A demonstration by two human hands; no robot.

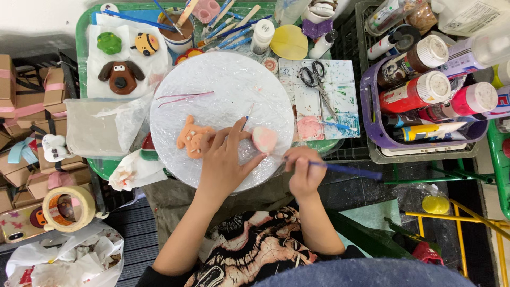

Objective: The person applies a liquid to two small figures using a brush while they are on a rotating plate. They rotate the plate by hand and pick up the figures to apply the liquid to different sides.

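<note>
On the round white foil-wrapped board (223,85), the left hand (226,162) pinches a small pink clay piece (264,139) just right of the orange clay figure (194,137). The right hand (303,172), fist closed on a blue-handled brush (345,170) at the board's near edge, could smear paint if it slips.

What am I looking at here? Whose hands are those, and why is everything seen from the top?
There is one picture, taken by a camera worn on a person's head, so you look down as they do. The two hands are that person's own. The left hand pinches a small pink and white clay piece over a round white board covered in plastic wrap. An orange clay figure lies beside it. The right hand grips a blue paintbrush. Around them are a brown clay dog face, scissors on a paint palette, and a basket of paint bottles.
</note>
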